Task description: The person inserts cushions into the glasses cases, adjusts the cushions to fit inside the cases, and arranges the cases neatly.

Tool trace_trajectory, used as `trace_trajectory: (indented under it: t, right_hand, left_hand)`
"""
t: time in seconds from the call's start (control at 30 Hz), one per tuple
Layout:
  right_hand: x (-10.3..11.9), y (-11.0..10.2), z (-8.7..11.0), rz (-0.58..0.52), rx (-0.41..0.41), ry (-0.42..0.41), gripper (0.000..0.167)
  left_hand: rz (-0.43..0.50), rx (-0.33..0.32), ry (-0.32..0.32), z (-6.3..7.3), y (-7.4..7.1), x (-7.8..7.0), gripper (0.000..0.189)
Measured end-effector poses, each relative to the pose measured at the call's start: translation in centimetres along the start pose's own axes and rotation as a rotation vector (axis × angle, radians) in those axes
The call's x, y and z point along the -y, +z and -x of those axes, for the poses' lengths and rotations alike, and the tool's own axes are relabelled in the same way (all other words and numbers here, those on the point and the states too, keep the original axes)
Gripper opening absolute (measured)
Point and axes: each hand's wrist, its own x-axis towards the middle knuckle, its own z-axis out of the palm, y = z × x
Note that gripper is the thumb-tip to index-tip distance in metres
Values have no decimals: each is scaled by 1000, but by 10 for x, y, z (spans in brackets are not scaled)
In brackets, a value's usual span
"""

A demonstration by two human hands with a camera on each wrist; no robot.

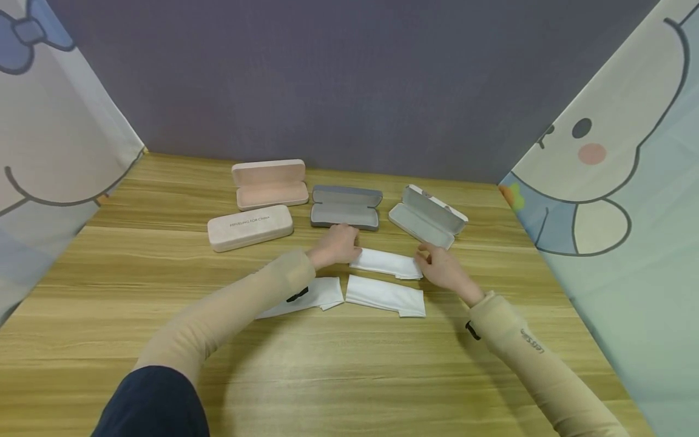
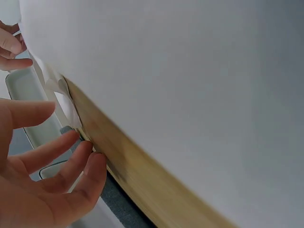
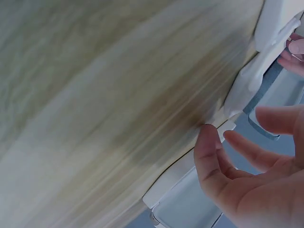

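Note:
A folded white cloth [image 1: 385,263] lies flat between both hands. At its left end is my left hand [image 1: 337,244], close in front of the open grey glasses case [image 1: 346,213]. In the left wrist view, the left fingers [image 2: 78,178] are loosely bent and the thumb stands apart, with nothing between them. My right hand [image 1: 442,267] is at the cloth's right end, just below the open glasses case with a pale lining [image 1: 417,224]. Its fingers [image 3: 209,152] are relaxed and gapped from the thumb in the right wrist view.
A second folded white cloth [image 1: 384,296] lies nearer, and a third [image 1: 324,293] is partly hidden under the left forearm. Left of the grey case stand an open pink glasses case [image 1: 272,185] and a closed cream one with lettering [image 1: 251,229]. A dark panel [image 1: 349,91] rises behind the table.

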Motion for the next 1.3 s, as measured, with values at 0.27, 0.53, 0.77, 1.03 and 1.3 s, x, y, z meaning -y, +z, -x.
trace_trajectory:
  t: [0.27, 0.53, 0.77, 1.03, 1.3]
  right_hand:
    - [-3, 3, 0, 34, -2, -77, 33]
    - [-3, 7, 2, 69, -10, -80, 27]
    - [-4, 10, 1, 51, -24, -101, 19]
    - [-4, 11, 1, 43, -27, -93, 13]
    - [-5, 10, 3, 26, -28, -89, 13]
  left_hand:
    - [-20, 0, 18, -1, 0, -2, 42]
    - [0, -3, 13, 1, -1, -4, 40]
    - [21, 20, -19, 0, -1, -4, 9]
    - [123, 80, -69, -6, -3, 3, 10]
    - [195, 96, -100, -6, -3, 5, 6]
